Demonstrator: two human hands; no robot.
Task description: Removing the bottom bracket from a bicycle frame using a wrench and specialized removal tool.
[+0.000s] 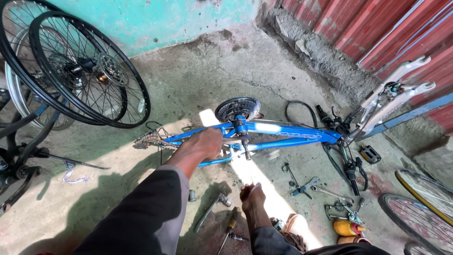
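Observation:
A blue bicycle frame [283, 132] lies upside-down on the concrete floor, its white fork [391, 97] pointing up at the right. My left hand [205, 144] grips the frame near the bottom bracket, beside the black chainring [237, 108] and crank axle [245, 148]. The loose chain [148, 139] lies at the frame's rear end. My right hand [252, 193] hovers low over the floor with its fingers closed around a small thin object that I cannot make out, close to a hammer [212, 210] and a screwdriver [230, 229].
Two black spoked wheels [89, 71] lean against the teal wall at the left. Wrenches [309, 184], a yellow can [347, 227] and a pedal [369, 153] lie at the right. Another wheel [424, 208] sits at the lower right. A red corrugated shutter stands behind.

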